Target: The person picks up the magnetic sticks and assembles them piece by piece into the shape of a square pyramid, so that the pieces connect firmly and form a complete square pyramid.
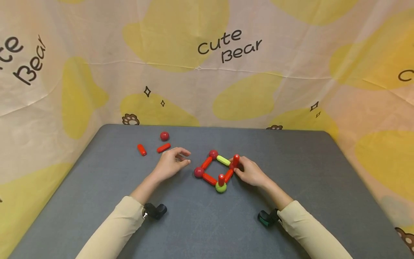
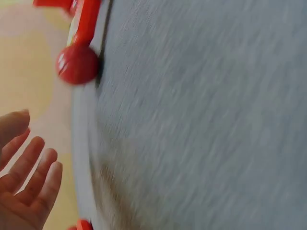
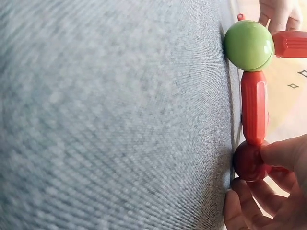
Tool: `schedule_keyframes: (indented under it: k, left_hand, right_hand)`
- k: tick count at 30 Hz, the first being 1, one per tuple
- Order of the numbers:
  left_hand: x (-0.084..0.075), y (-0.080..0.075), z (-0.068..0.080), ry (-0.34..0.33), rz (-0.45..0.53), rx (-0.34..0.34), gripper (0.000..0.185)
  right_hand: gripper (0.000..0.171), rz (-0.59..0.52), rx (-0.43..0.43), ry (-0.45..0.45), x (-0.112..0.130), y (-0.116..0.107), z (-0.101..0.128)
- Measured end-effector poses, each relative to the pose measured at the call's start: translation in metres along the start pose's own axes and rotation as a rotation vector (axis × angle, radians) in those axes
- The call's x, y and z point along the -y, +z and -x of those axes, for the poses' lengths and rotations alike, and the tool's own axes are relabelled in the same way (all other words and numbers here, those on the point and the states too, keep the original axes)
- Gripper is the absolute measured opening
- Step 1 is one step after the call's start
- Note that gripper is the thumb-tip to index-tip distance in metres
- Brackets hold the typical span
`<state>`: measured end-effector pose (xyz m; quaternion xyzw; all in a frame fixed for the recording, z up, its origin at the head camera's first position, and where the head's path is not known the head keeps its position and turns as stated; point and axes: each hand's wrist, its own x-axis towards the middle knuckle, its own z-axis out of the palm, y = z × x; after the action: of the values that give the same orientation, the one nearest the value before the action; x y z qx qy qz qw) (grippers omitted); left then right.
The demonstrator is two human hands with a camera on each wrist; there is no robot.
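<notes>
Head view: right hand [image 1: 250,173] pinches upright stick [image 1: 236,160].

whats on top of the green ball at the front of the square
A short red stick stands upright on the green ball. Nothing sits on the stick's top end. The ball's upper face, where they join, is covered by the stick.

Gray table [image 1: 323,172] and a "Cute Bear" backdrop cloth [image 1: 226,72], apparently fabric.

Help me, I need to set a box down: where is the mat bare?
Bare: the right side of the grey mat, beyond the right hand, and the near strip between both sleeves. Crowded: the stick square at centre and the loose red pieces far left.
</notes>
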<state>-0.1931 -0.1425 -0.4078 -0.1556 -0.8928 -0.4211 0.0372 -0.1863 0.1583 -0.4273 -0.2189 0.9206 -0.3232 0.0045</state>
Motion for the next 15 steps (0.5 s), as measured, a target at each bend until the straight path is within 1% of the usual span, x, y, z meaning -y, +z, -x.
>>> schedule_keyframes:
  k: [4,7,10,12,15]
  left_hand:
    - [0.009,-0.016,-0.006,-0.039,-0.033,-0.085,0.025]
    - [0.016,-0.027,-0.011,-0.083,-0.061,-0.158,0.025]
    - [0.023,-0.035,-0.016,-0.108,-0.061,-0.226,0.026]
    - [0.027,-0.038,-0.02,-0.122,-0.06,-0.259,0.026]
    - [0.033,-0.04,-0.025,-0.133,-0.055,-0.282,0.026]
  right_hand:
    - [0.03,0.009,0.002,-0.001,0.0,0.0,0.0]
    - [0.03,0.009,0.003,0.006,0.0,0.0,0.0]
    - [0.029,0.004,0.003,0.013,0.001,-0.001,0.001]
    - [0.029,0.004,0.003,0.008,0.001,-0.001,0.001]
    - [0.029,0.0,0.003,0.006,0.002,-0.001,0.001]
